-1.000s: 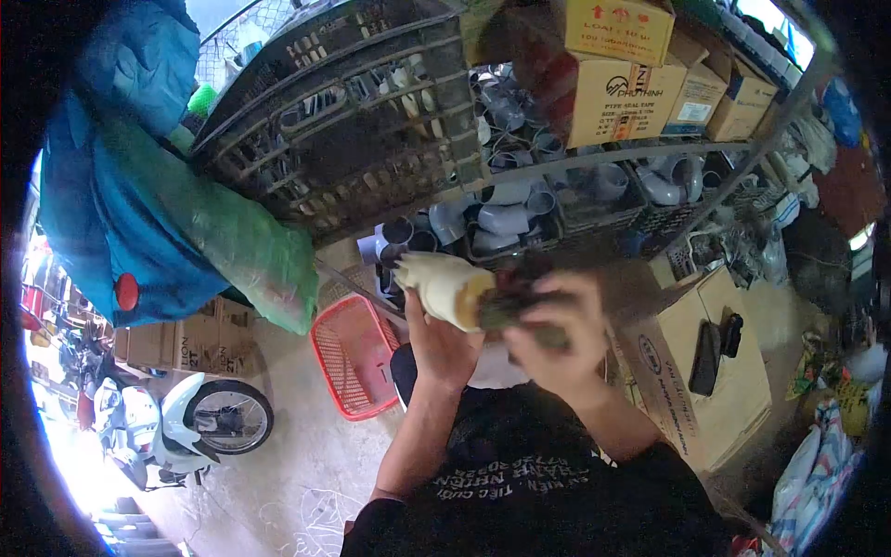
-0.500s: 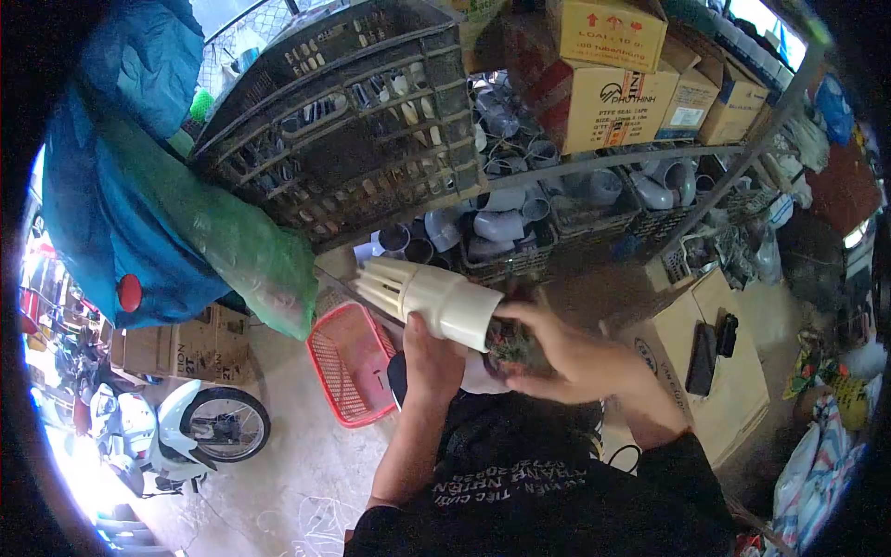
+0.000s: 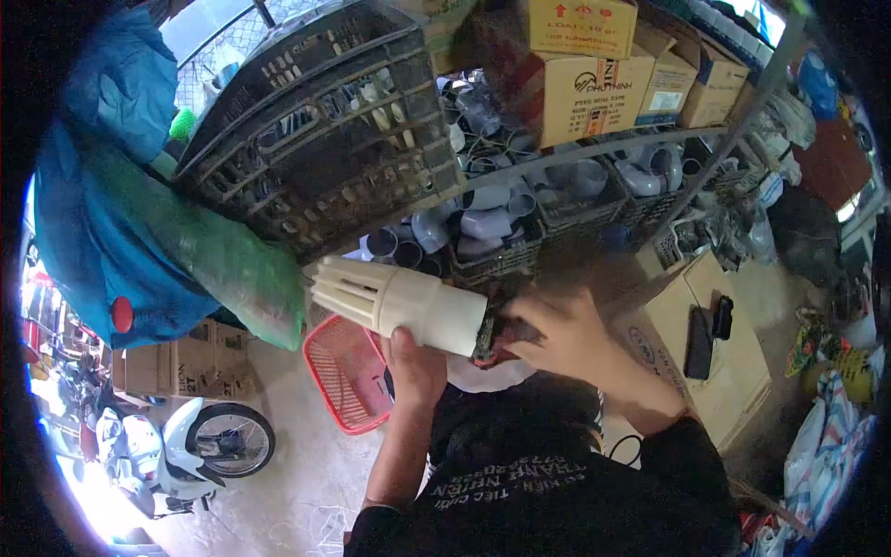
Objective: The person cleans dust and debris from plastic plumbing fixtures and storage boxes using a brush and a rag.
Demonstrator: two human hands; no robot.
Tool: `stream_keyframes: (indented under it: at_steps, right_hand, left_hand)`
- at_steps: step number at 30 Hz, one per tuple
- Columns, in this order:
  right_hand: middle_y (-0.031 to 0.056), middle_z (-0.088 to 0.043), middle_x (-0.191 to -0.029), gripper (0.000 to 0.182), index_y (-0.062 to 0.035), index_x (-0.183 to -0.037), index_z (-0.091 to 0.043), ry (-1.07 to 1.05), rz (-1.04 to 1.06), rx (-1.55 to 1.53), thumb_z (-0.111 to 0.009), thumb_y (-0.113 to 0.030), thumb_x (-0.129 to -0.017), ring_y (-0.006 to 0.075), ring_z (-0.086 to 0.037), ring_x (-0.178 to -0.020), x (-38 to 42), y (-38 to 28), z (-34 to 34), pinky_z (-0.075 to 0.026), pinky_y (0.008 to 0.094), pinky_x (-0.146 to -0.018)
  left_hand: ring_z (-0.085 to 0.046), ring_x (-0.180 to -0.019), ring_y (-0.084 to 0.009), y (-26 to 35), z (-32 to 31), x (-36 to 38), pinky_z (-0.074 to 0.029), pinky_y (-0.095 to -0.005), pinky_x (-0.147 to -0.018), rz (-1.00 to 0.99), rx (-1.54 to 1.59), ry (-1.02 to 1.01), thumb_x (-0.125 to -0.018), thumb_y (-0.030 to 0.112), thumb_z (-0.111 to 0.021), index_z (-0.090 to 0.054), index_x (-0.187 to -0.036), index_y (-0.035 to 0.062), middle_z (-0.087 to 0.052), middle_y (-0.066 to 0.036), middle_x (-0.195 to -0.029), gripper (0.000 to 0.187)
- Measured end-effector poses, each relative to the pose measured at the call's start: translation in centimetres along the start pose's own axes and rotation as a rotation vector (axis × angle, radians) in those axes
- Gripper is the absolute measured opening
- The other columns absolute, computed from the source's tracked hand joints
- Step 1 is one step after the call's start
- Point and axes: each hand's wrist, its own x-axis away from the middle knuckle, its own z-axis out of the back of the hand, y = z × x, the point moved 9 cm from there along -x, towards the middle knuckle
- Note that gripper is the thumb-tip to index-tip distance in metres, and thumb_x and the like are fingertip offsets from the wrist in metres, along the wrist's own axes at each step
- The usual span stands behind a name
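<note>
My left hand [image 3: 415, 368] is wrapped round a cream plastic pipe fitting [image 3: 432, 311], its thumb lying along the near side. The fitting is tilted, with its slotted, strainer-like end up to the left and its wide plain end towards my right hand [image 3: 566, 339]. Fingers of that right hand are bent round a dark, red-flecked rag [image 3: 487, 339], which lies against the rim of the plain end. Part of the rag is hidden behind the fingers. Below the fitting, a pale rounded surface [image 3: 487, 373] shows in front of my black shirt.
A red plastic basket [image 3: 321, 367] is on the concrete floor at left. Ahead stand a large black crate [image 3: 325, 139] and grey pipe elbows [image 3: 487, 223] in crates. At right, a phone [image 3: 700, 342] lies on a cardboard box [image 3: 664, 320]. A motorbike [image 3: 167, 441] stands at lower left.
The fitting has shifted slightly left and down in view. My right hand has closed in more tightly, with the rag now bunched at the fitting's rim. The view has swung a little.
</note>
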Motion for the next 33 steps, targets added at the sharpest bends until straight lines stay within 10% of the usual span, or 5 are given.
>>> stream_keyframes:
  at_steps: [10,15,20,27,33]
  right_hand:
    - [0.0116,-0.061,-0.111,0.065,-0.0102,-0.117,-0.056,0.193,0.027,-0.152,-0.081,-0.021,-0.057,0.0279,-0.065,-0.085,-2.8,-1.1,1.6,-0.054,0.0358,-0.069]
    - [0.0132,-0.066,-0.087,0.066,0.0053,-0.109,-0.058,0.171,0.362,0.047,-0.079,-0.035,-0.061,0.0265,-0.068,-0.071,-0.6,-2.3,-0.4,-0.055,0.0348,-0.068]
    - [0.0135,-0.065,-0.081,0.058,-0.0003,-0.105,-0.059,0.069,0.113,-0.051,-0.076,-0.035,-0.061,0.0302,-0.065,-0.065,0.8,0.3,-3.6,-0.052,0.0393,-0.061]
    - [0.0138,-0.064,-0.078,0.055,-0.0008,-0.101,-0.056,0.044,-0.043,0.062,-0.074,-0.032,-0.060,0.0309,-0.063,-0.066,0.3,1.6,-4.1,-0.049,0.0406,-0.060]
    - [0.0150,-0.063,-0.081,0.039,0.0006,-0.102,-0.056,-0.053,-0.047,0.252,-0.066,-0.026,-0.076,0.0228,-0.063,-0.072,2.1,2.9,-6.1,-0.048,0.0333,-0.062]
  left_hand:
    - [-0.050,-0.115,-0.0275,2.3,-1.0,0.7,-0.038,-0.0461,-0.100,-0.132,-0.052,-0.107,-0.075,0.050,-0.070,-0.035,-0.134,0.0019,-0.050,-0.014,-0.125,0.083]
    - [-0.048,-0.117,-0.0289,1.8,2.3,2.0,-0.037,-0.0467,-0.101,-0.271,-0.582,-0.179,-0.073,0.045,-0.073,-0.042,-0.128,0.0002,-0.050,-0.016,-0.126,0.077]
    - [-0.047,-0.120,-0.0308,4.8,-4.7,2.3,-0.039,-0.0466,-0.099,-0.296,-0.558,-0.507,-0.076,0.036,-0.070,-0.044,-0.126,-0.0013,-0.048,-0.018,-0.129,0.067]
    - [-0.053,-0.114,-0.0301,3.6,-5.0,-1.3,-0.048,-0.0468,-0.092,-0.069,0.127,-0.232,-0.071,0.049,-0.076,-0.038,-0.126,0.0019,-0.050,-0.017,-0.124,0.082]
    - [-0.054,-0.108,-0.0300,2.7,-2.6,-0.7,-0.044,-0.0480,-0.097,-0.085,-0.187,-0.012,-0.066,0.052,-0.078,-0.038,-0.129,0.0087,-0.052,-0.016,-0.117,0.086]
